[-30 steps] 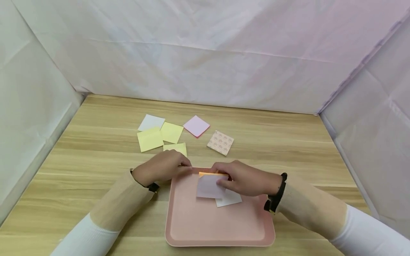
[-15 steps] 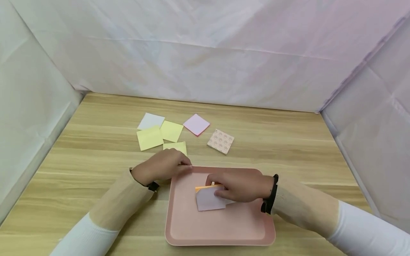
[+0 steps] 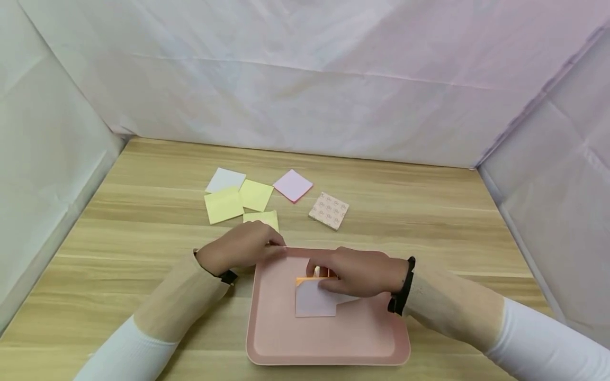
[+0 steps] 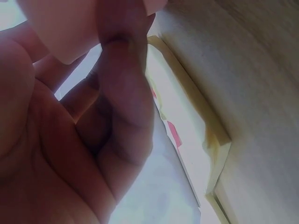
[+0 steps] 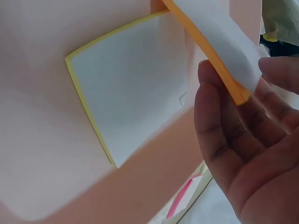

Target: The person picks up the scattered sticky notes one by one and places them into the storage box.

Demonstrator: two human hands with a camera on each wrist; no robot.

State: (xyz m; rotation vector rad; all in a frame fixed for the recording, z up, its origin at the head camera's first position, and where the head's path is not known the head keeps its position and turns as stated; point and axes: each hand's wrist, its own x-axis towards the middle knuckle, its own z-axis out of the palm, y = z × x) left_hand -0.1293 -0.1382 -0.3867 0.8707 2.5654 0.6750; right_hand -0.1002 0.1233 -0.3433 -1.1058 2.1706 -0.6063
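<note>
My left hand (image 3: pixel 242 245) pinches the rim of a pink tray (image 3: pixel 329 338) at its far left corner; the left wrist view shows the curled fingers (image 4: pixel 126 93) against the tray's edge. Over the tray, my right hand (image 3: pixel 359 272) holds an orange-edged sticky note pad (image 3: pixel 315 302) with a pale face up, thumb above and fingers at its far edge. In the right wrist view this pad (image 5: pixel 224 46) sits between thumb and fingers. A second pad (image 5: pixel 131 84), white-faced with yellow edges, lies in the tray, partly hidden by the right hand in the head view.
Beyond the tray lie several more pads: a white one (image 3: pixel 226 180), yellow ones (image 3: pixel 224 205), a pink one (image 3: pixel 293 185) and a patterned one (image 3: pixel 329 210). One yellow pad (image 3: pixel 263 218) is close to my left hand. White cloth walls (image 3: pixel 305 95) enclose the wooden table.
The right hand has brought the orange-edged pad nearer to me within the tray, and the pad now lies straighter to the tray's sides. My left hand stays at the corner.
</note>
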